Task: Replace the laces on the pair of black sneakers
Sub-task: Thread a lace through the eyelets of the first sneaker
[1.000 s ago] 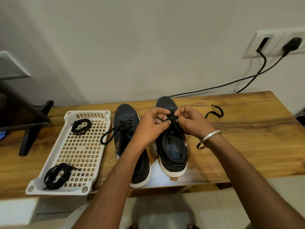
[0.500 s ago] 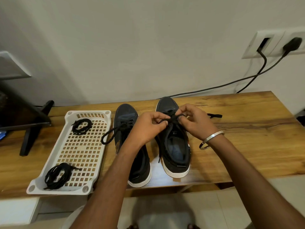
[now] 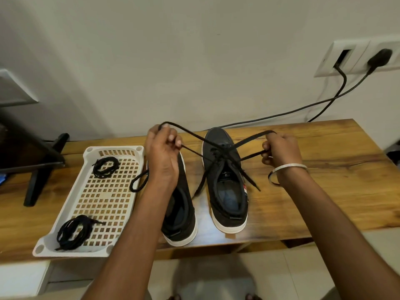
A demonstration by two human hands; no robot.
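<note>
Black lace [image 3: 225,148] is stretching taut between my two hands in the head view, crossing in a knot over the eyelets of the right sneaker [image 3: 226,180]. I am gripping one loop of it in my left hand [image 3: 162,156], fingers curled tight round the strand, the loop arching over my knuckles up at the far left of the shoe. I am pinching the other loop in my right hand [image 3: 281,150], fingers curled, a silver bangle [image 3: 287,169] hanging at that wrist. Both loose ends are trailing down either side of the right sneaker's opening.

That sneaker is standing toe-away on the wooden table [image 3: 324,180], near the front edge. Its mate, the left sneaker [image 3: 181,217], is sitting just beside it to the left, partly hidden under my left forearm, with a lace loop [image 3: 138,182] spilling toward the white perforated tray [image 3: 104,200]. The tray is lying further left, holding two coiled black laces: one bundle [image 3: 106,167] at its far end, another bundle [image 3: 73,232] at its near end. Black cables [image 3: 324,100] are running from the wall socket [image 3: 357,59] at the far right down behind the table. A dark monitor stand [image 3: 41,167] is resting on the table at the far left.
</note>
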